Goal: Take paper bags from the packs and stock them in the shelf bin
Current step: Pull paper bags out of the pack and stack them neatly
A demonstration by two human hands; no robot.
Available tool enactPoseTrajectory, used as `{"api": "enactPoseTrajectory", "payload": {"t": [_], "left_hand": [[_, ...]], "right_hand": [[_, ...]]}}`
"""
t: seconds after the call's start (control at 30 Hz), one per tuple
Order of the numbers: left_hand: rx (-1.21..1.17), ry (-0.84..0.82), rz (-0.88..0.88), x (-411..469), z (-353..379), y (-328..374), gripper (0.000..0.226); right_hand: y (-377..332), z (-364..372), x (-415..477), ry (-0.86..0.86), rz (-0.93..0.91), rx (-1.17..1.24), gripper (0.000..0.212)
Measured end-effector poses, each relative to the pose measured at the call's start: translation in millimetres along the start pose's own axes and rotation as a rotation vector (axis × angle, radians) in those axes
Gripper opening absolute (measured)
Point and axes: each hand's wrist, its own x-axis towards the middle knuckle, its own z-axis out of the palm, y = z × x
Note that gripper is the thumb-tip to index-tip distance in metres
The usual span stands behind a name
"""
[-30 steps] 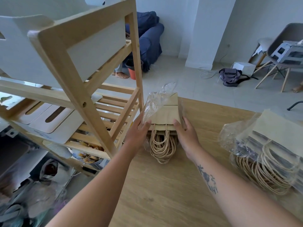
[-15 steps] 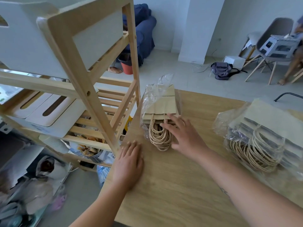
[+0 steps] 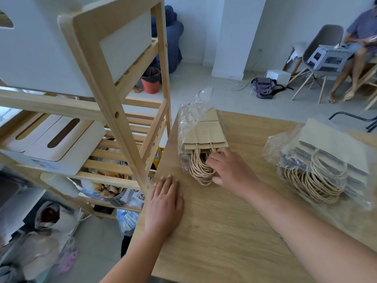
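Observation:
A small pack of brown paper bags [image 3: 205,132] in clear plastic lies on the wooden table [image 3: 220,231] near its left edge, twine handles [image 3: 199,170] toward me. My right hand [image 3: 228,170] curls around those handles. My left hand [image 3: 163,205] rests flat on the table edge, holding nothing. A second, fuller pack [image 3: 324,162] lies at the right. The white shelf bin [image 3: 51,48] sits on top of the wooden shelf [image 3: 114,103] at the left.
White slotted boxes [image 3: 53,137] occupy the shelf's middle tier, with clutter below. Beyond the table are a grey bag [image 3: 264,86], an orange pot [image 3: 151,80], a blue sofa, and a seated person [image 3: 359,48] on chairs at the far right.
My left hand let go of the small pack and dropped flat onto the table edge. My right hand slid from the pack's side down onto the twine handles and curled around them.

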Motion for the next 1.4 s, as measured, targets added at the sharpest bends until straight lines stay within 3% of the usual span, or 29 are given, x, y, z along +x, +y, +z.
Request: {"api": "enactPoseTrajectory", "payload": {"t": [0.1,0.33,0.47,0.57,0.73,0.9,1.07,1.13,1.2,1.3,1.4], "left_hand": [[0.002,-0.006,-0.001,-1,-2,1,0.051],[-0.015,-0.012,0.01,-1,-2,0,0.052],[-0.146,-0.045,-0.031,0,-6,1,0.049],[-0.288,-0.051,-0.115,7,-21,8,0.047],[-0.436,0.091,-0.164,21,-41,28,0.045],[-0.47,0.241,-0.064,48,-75,57,0.069],[-0.479,0.159,0.055,85,-103,78,0.113],[-0.456,0.142,0.08,98,-110,86,0.119],[-0.516,0.135,0.099,102,-120,93,0.111],[-0.61,0.14,0.178,90,-133,109,0.074],[-0.769,-0.004,0.18,67,-142,130,0.056]], "right_hand": [[-4,2,0,-0.027,0.028,-0.026,0.036],[-3,-20,-4,0.135,0.029,0.098,0.023],[4,-40,-4,0.11,0.047,0.152,0.008],[8,-55,0,0.109,0.074,0.2,0.009],[11,-71,3,0.097,0.08,0.316,0.009],[24,-102,6,0.14,0.052,0.388,0.012],[34,-144,-4,0.102,0.038,0.483,0.008],[40,-164,-10,0.075,0.053,0.501,0.01],[45,-187,-17,0.05,0.057,0.534,0.012],[53,-215,-29,-0.003,0.061,0.628,0.017],[59,-232,-39,-0.06,0.052,0.75,0.02]]}}
